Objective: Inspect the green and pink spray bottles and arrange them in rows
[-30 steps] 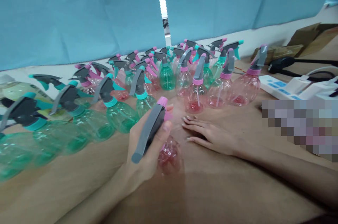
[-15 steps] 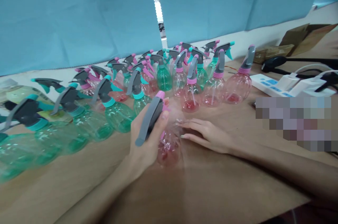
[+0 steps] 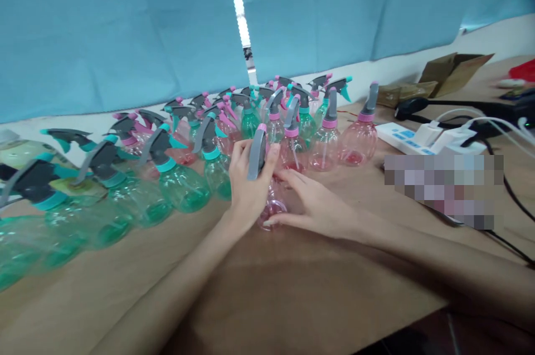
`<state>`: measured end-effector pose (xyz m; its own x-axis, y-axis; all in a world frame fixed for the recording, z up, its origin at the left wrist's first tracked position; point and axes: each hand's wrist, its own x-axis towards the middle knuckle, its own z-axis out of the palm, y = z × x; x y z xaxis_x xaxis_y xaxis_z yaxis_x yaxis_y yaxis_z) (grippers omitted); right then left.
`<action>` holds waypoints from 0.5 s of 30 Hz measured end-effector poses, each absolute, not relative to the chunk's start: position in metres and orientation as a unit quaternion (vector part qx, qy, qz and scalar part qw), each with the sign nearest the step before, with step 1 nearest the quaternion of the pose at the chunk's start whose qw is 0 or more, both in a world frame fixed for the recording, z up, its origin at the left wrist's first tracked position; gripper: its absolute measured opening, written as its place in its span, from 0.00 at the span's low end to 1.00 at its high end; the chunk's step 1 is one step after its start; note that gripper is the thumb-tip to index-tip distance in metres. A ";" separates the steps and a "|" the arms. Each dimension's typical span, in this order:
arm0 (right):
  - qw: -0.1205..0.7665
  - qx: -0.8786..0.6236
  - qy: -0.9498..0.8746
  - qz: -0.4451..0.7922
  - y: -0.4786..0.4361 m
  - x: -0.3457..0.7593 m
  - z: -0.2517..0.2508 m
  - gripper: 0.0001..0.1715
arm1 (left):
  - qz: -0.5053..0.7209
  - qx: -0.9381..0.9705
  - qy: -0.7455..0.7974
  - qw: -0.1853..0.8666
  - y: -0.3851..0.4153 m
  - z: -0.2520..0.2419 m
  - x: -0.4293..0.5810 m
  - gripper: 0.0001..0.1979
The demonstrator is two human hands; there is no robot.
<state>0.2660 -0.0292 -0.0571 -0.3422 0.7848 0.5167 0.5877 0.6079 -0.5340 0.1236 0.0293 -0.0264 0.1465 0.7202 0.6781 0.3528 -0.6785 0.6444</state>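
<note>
A clear pink spray bottle (image 3: 273, 207) with a grey and pink trigger head stands nearly upright in the middle of the table. Wrapped round its head and neck is my left hand (image 3: 249, 193), closed, with the grey back of the head showing between thumb and fingers. My right hand (image 3: 315, 202) holds the bottle's body from the right, thumb low across the front; its other fingertips are partly hidden behind the bottle. Just beyond stands another pink spray bottle (image 3: 292, 157). A green spray bottle (image 3: 184, 185) is to the left of my left hand.
Several green and pink spray bottles stand in rows at the left and back, before a blue cloth (image 3: 167, 26). On the right lie a white power strip (image 3: 403, 137) with plugs and cables, a blurred-out item (image 3: 443, 176) and an open cardboard box (image 3: 451, 76).
The pink bottle has moved away from me, closer to the back row, and become more upright. My right hand has come from beside the bottle onto its body. The view has shifted slightly right.
</note>
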 end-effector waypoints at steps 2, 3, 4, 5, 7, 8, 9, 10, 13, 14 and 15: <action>0.388 -0.436 -0.803 0.123 -0.027 0.261 -0.058 0.40 | 0.540 0.738 0.369 0.164 0.031 -0.026 0.125 0.13; 0.391 -0.444 -0.798 0.117 -0.026 0.258 -0.058 0.38 | 0.537 0.740 0.372 0.160 0.031 -0.025 0.125 0.14; 0.393 -0.452 -0.794 0.107 -0.025 0.256 -0.058 0.37 | 0.531 0.743 0.376 0.157 0.031 -0.023 0.124 0.15; 0.393 -0.460 -0.790 0.096 -0.024 0.253 -0.058 0.35 | 0.523 0.747 0.380 0.153 0.031 -0.022 0.123 0.16; 0.384 -0.478 -0.787 0.068 -0.023 0.248 -0.057 0.32 | 0.503 0.757 0.391 0.144 0.031 -0.019 0.118 0.20; 0.373 -0.487 -0.788 0.056 -0.023 0.246 -0.055 0.30 | 0.490 0.763 0.397 0.139 0.030 -0.019 0.114 0.22; 0.362 -0.495 -0.788 0.046 -0.023 0.244 -0.054 0.28 | 0.477 0.768 0.404 0.135 0.029 -0.020 0.110 0.24; 0.351 -0.502 -0.790 0.037 -0.023 0.242 -0.052 0.26 | 0.464 0.773 0.411 0.133 0.027 -0.022 0.104 0.25; 0.331 -0.518 -0.788 0.020 -0.020 0.239 -0.046 0.26 | 0.431 0.785 0.424 0.133 0.017 -0.036 0.080 0.28; 0.326 -0.525 -0.786 0.014 -0.018 0.238 -0.044 0.28 | 0.423 0.789 0.425 0.131 0.013 -0.042 0.071 0.27; 0.320 -0.533 -0.783 0.006 -0.016 0.238 -0.042 0.29 | 0.414 0.794 0.426 0.127 0.009 -0.049 0.062 0.25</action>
<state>0.2377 -0.0160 -0.0418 -0.2261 0.8392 0.4946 0.8313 0.4309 -0.3512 0.0624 0.0089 -0.0490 0.2945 0.7818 0.5496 0.5724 -0.6048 0.5536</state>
